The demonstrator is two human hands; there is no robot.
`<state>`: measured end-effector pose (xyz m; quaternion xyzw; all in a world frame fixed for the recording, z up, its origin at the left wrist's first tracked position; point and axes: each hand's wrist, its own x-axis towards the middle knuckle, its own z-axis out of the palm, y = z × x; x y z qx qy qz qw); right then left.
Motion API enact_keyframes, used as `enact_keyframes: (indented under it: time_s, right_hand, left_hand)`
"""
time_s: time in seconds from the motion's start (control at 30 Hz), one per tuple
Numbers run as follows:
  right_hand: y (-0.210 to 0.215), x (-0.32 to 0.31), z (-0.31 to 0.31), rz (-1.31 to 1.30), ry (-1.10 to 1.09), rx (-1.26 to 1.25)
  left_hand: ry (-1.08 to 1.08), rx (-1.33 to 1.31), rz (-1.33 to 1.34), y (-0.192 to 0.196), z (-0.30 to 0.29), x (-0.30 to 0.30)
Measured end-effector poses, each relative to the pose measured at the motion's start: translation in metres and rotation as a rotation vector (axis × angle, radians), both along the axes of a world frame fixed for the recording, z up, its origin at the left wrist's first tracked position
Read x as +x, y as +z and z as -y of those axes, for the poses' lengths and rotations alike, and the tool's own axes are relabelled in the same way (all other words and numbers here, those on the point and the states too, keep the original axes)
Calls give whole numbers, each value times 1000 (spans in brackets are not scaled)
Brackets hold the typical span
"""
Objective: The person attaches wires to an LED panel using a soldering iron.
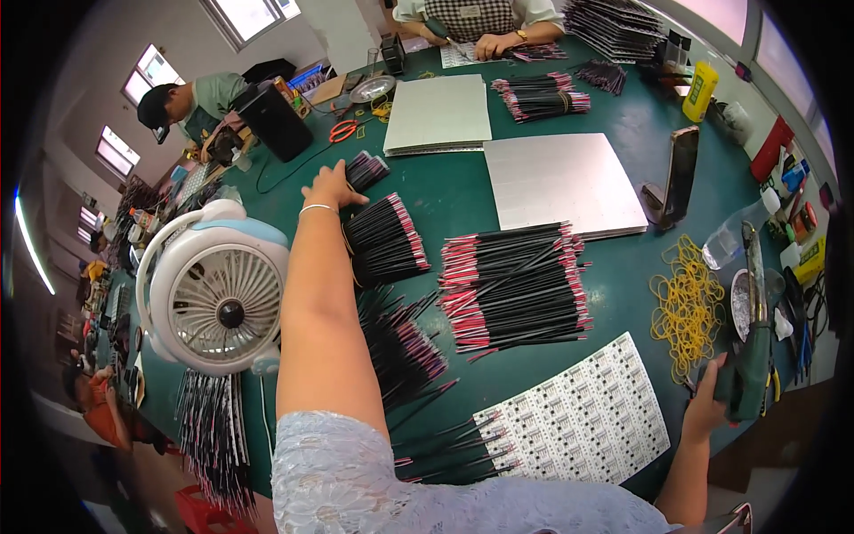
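Stretched far forward, my left hand (331, 185) has its thumb and fingers around the near end of a small bundle of black wires (367, 169). Just nearer lies a larger fanned bundle of black wires (387, 238) with red and white tips. At the right table edge my right hand (705, 411) grips a green-handled soldering iron (754, 365), its metal end pointing up; part of the grip is hidden. A white sheet of small circuit boards (583, 414) lies near me, with black wires attached along its left edge. Loose red-tipped black wires (514, 289) form a wide pile beyond it.
A white fan (218, 298) stands beside my left forearm. Two stacks of pale boards (438, 116) (560, 182) lie further back. Yellow rubber bands (685, 307), a plastic bottle (738, 233) and an upright phone (680, 173) are at right. Co-workers sit opposite and at left.
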<state>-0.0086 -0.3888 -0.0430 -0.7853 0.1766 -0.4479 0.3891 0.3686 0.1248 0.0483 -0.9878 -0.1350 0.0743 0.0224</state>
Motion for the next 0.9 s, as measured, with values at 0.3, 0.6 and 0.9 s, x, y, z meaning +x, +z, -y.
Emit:
enact_keyframes:
  time_s: [0.3, 0.6, 0.9]
  right_hand:
    - [1, 9, -7, -42, 34, 86]
    - [10, 11, -12, 57, 29, 262]
    - [13, 8, -8, 177, 50, 238]
  left_hand:
    - [-69, -16, 688, 39, 20, -30]
    - [-48, -2234, 413, 62, 105, -151]
    - [447, -2460, 142, -10, 206, -237]
